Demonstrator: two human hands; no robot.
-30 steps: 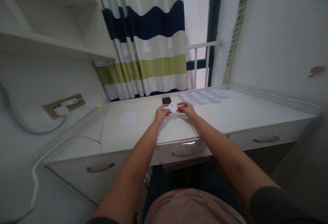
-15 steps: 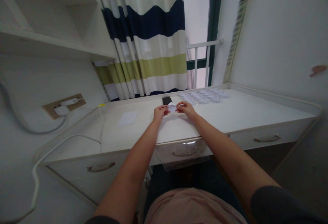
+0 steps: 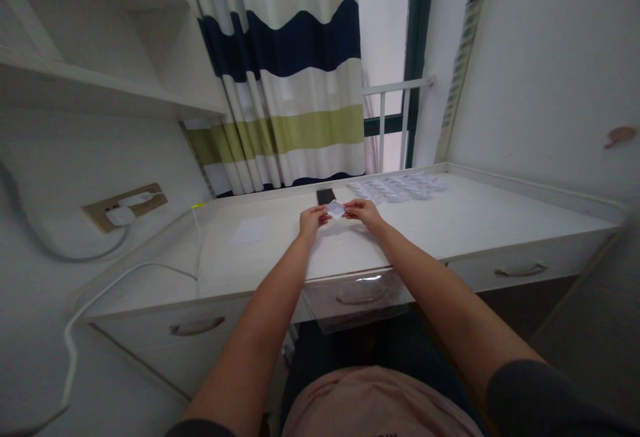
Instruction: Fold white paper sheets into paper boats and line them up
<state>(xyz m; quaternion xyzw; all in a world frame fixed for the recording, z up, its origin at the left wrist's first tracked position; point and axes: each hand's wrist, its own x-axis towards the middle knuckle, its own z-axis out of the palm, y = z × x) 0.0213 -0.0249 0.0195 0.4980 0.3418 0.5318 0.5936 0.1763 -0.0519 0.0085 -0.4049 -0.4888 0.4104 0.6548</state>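
A small piece of folded white paper (image 3: 335, 209) is held up between my two hands, just above the desk. My left hand (image 3: 313, 218) pinches its left corner with thumb and fingers. On the other side my right hand (image 3: 365, 213) grips the right corner the same way. The paper shows a diamond-like outline with creases that are too small to make out. Right behind it lies a dark phone-like slab (image 3: 326, 195) flat on the desk.
Several folded white paper pieces (image 3: 397, 187) lie in rows at the back of the white desk (image 3: 480, 217). To the left rests a flat stack or sheet of white paper (image 3: 250, 230). A white cable (image 3: 145, 265) crosses the left end. Clear plastic (image 3: 357, 303) hangs over the middle drawer.
The folded paper between my fingers has changed shape slightly, now showing a more even diamond outline. Both hands keep nearly the same place.
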